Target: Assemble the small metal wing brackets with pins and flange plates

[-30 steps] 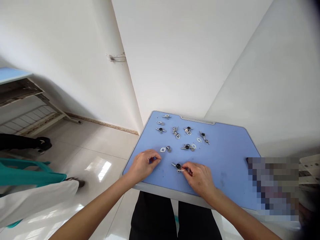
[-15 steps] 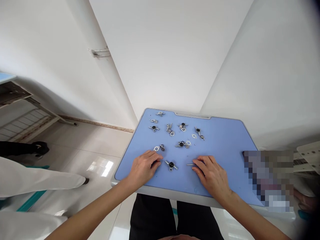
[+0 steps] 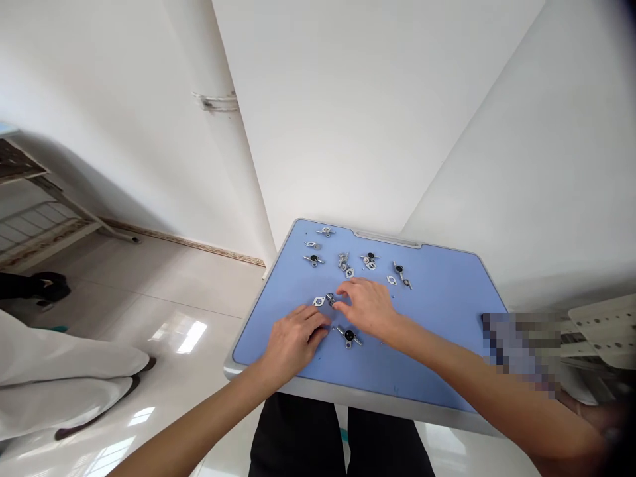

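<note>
On the blue tabletop (image 3: 427, 358), a metal part with a round black centre (image 3: 349, 336) lies near the front edge. My left hand (image 3: 295, 338) rests just left of it, thumb and fingers pinched; whatever is between them is too small to name. Farther back, my right hand (image 3: 365, 305) reaches left, its thumb and index finger apart beside a small dark metal piece (image 3: 330, 299). A flat oval plate with holes (image 3: 318, 301) lies left of that piece. Another oval plate (image 3: 391, 280) is behind my right hand.
Several small metal assemblies, one with a black centre (image 3: 314, 259), lie toward the back. A pixelated object (image 3: 517, 344) is at the table's right edge. White walls stand behind; a person's white-trousered leg (image 3: 64, 351) is on the left.
My right hand has moved left and away from me, from the thin metal pin to the small dark piece, and now covers the middle assembly. The camera view has shifted slightly.
</note>
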### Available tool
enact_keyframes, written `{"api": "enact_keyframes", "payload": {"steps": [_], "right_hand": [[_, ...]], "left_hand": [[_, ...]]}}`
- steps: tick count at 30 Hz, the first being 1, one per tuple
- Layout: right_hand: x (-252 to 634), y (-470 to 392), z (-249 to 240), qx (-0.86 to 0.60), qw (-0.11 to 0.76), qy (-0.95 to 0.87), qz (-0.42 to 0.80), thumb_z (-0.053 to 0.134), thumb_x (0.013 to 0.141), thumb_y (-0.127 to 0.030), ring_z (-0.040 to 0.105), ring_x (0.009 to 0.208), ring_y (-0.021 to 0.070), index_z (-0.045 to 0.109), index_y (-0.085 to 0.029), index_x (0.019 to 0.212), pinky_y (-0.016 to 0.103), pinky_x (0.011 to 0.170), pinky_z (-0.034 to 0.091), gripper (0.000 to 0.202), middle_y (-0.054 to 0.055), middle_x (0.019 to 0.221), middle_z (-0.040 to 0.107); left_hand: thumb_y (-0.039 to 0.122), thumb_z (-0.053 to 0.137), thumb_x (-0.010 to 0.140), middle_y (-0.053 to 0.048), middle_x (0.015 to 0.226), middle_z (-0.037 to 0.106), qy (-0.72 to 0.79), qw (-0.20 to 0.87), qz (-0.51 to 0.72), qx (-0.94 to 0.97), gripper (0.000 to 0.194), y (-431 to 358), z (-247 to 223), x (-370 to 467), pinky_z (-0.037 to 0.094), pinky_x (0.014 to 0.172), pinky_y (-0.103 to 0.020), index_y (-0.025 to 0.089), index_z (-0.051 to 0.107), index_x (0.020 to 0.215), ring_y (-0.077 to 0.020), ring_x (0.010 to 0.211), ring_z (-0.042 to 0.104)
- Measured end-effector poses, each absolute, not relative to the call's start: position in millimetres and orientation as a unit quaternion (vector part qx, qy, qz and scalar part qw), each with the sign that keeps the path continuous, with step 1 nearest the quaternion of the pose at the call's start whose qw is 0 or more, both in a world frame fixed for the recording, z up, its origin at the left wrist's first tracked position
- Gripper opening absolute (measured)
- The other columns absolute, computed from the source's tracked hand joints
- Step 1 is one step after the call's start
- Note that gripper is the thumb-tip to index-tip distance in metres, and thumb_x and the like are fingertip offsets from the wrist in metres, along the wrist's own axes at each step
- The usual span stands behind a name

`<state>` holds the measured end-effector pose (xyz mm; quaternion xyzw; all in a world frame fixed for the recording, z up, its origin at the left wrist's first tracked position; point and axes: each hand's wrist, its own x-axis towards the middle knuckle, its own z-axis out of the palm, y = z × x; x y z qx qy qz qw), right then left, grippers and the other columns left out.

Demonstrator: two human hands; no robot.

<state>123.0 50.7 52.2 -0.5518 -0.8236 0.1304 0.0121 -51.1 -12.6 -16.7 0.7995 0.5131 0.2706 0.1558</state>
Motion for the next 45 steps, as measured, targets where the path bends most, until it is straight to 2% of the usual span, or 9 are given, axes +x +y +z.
{"api": "enact_keyframes", "payload": {"steps": [4, 9, 16, 23, 27, 31, 37, 41, 45], "right_hand": [[105.3, 59.2, 45.7, -0.558, -0.014, -0.821, 0.121, 0.066, 0.083, -0.034, 0.063, 0.092, 0.0222, 0.069, -0.022, 0.101, 0.029, 0.067, 0.039, 0.022, 0.004, 0.101, 0.072], [109.2, 52.2, 33.8, -0.555, 0.019, -0.824, 0.115, 0.06, 0.086, -0.025, 0.063, 0.084, 0.0185, 0.069, -0.024, 0.093, 0.027, 0.062, 0.035, 0.011, 0.001, 0.095, 0.071], [124.9, 44.6, 7.2, -0.524, 0.141, -0.83, 0.129, 0.063, 0.087, -0.021, 0.063, 0.079, 0.0163, 0.068, -0.024, 0.093, 0.027, 0.065, 0.04, 0.008, 0.0, 0.089, 0.069], [140.1, 36.5, -2.8, -0.456, 0.282, -0.831, 0.152, 0.058, 0.09, -0.016, 0.063, 0.082, 0.0164, 0.068, -0.022, 0.088, 0.029, 0.074, 0.048, 0.011, 0.002, 0.086, 0.07], [140.7, 31.6, -2.6, -0.409, 0.396, -0.797, 0.202, 0.059, 0.09, -0.019, 0.062, 0.075, 0.0139, 0.068, -0.022, 0.088, 0.026, 0.064, 0.049, 0.01, 0.002, 0.084, 0.069], [141.5, 23.6, 3.2, -0.351, 0.491, -0.742, 0.292, 0.064, 0.087, -0.02, 0.06, 0.068, 0.0127, 0.068, -0.024, 0.086, 0.026, 0.058, 0.048, 0.005, 0.001, 0.082, 0.069], [148.3, 13.3, 12.5, -0.294, 0.543, -0.733, 0.285, 0.065, 0.087, -0.018, 0.063, 0.081, 0.0157, 0.069, -0.027, 0.085, 0.035, 0.078, 0.051, 0.011, 0.0, 0.083, 0.07], [157.8, 5.5, 15.1, -0.331, 0.522, -0.734, 0.284, 0.063, 0.088, -0.018, 0.059, 0.081, 0.0146, 0.071, -0.027, 0.087, 0.028, 0.065, 0.05, 0.012, 0.002, 0.089, 0.065], [165.0, -8.6, 23.7, -0.37, 0.486, -0.722, 0.327, 0.06, 0.088, -0.022, 0.059, 0.07, 0.012, 0.069, -0.024, 0.097, 0.024, 0.051, 0.044, 0.012, 0.004, 0.094, 0.066]], "left_hand": [[0.018, 0.053, 0.09, -0.001, 0.09, 0.07, 0.512, 0.154, 0.275, 0.799, 0.014, -11.9, -20.0, -51.3, 0.039, 0.058, -0.028, 0.026, 0.065, 0.089, -0.0202, 0.085, 0.061], [0.017, 0.054, 0.089, -0.001, 0.089, 0.07, 0.503, 0.151, 0.286, 0.802, 0.014, -12.2, -20.6, -51.9, 0.039, 0.058, -0.028, 0.025, 0.065, 0.091, -0.0197, 0.084, 0.061], [0.014, 0.056, 0.088, 0.0, 0.092, 0.069, 0.503, 0.174, 0.306, 0.789, 0.014, -14.5, -19.1, -54.6, 0.041, 0.061, -0.026, 0.024, 0.065, 0.094, -0.0191, 0.088, 0.062], [0.021, 0.056, 0.088, 0.0, 0.091, 0.069, 0.56, 0.221, 0.338, 0.724, 0.014, -6.4, -4.2, -65.8, 0.042, 0.061, -0.026, 0.024, 0.066, 0.098, -0.0152, 0.074, 0.061], [0.028, 0.056, 0.087, -0.001, 0.093, 0.07, 0.555, 0.298, 0.362, 0.687, 0.017, 1.3, 7.4, -65.5, 0.043, 0.063, -0.027, 0.023, 0.068, 0.098, -0.0153, 0.074, 0.059], [0.035, 0.061, 0.081, -0.004, 0.089, 0.07, 0.518, 0.435, 0.402, 0.618, 0.026, 4.0, 17.6, -54.1, 0.046, 0.062, -0.027, 0.02, 0.067, 0.102, -0.0166, 0.076, 0.059], [0.039, 0.067, 0.076, -0.002, 0.076, 0.062, 0.435, 0.59, 0.399, 0.552, 0.037, -6.0, 33.0, -27.5, 0.045, 0.051, -0.023, 0.016, 0.065, 0.105, -0.0147, 0.068, 0.055], [0.037, 0.066, 0.075, -0.001, 0.073, 0.059, 0.465, 0.554, 0.404, 0.56, 0.031, -10.7, 34.8, -19.6, 0.045, 0.05, -0.023, 0.016, 0.067, 0.098, -0.0137, 0.067, 0.052], [0.029, 0.061, 0.079, -0.002, 0.079, 0.063, 0.497, 0.428, 0.404, 0.638, 0.016, -10.2, 35.3, -15.7, 0.045, 0.057, -0.024, 0.019, 0.067, 0.09, -0.0123, 0.067, 0.053]]}}
